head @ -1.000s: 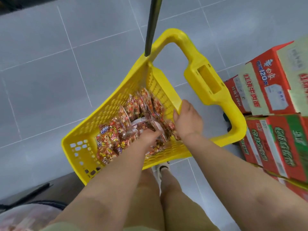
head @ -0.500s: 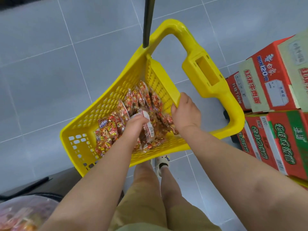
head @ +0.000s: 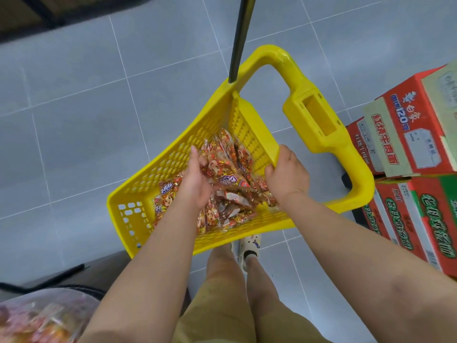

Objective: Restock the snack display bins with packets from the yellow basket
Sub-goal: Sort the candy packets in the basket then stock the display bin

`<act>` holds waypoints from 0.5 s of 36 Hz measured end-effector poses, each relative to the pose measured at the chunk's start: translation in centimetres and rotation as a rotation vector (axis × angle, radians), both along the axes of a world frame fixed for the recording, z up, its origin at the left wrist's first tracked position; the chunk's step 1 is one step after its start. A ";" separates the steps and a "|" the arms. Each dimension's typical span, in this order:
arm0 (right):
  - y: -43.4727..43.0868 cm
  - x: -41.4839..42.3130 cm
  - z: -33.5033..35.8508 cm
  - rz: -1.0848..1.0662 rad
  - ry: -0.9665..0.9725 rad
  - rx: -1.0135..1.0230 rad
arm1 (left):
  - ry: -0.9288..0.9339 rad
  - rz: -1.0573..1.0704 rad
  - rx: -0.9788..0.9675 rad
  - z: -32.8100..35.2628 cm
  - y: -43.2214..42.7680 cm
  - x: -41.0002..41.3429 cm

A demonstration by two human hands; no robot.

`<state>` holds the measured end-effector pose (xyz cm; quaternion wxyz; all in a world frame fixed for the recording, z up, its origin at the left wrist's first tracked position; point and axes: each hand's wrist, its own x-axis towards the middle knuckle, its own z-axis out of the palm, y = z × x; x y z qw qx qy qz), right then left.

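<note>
The yellow basket (head: 158, 184) is lifted and tilted above the grey tiled floor, with a pile of red and gold snack packets (head: 232, 211) inside. My right hand (head: 286, 177) grips the basket's right rim. My left hand (head: 197, 181) is inside the basket, palm up under a bunch of snack packets (head: 222, 167), fingers partly curled around them. A display bin (head: 42, 315) with pink and orange packets shows at the bottom left corner, blurred.
Red and green cardboard cartons (head: 415, 134) are stacked at the right, close to the basket's big yellow handle (head: 314, 115). A black pole (head: 241, 38) rises from the basket's far rim. My legs and a white shoe (head: 249, 246) are below the basket.
My left hand has turned palm up and scooped up a bunch of packets from the pile. The basket has stayed tilted in my right hand's grip.
</note>
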<state>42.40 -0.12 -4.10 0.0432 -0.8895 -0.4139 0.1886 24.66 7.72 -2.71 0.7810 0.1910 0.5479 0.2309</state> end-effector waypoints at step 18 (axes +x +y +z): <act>-1.6 -2.2 3.7 -0.207 0.900 0.276 | -0.053 -0.222 0.156 -0.9 -1.1 0.9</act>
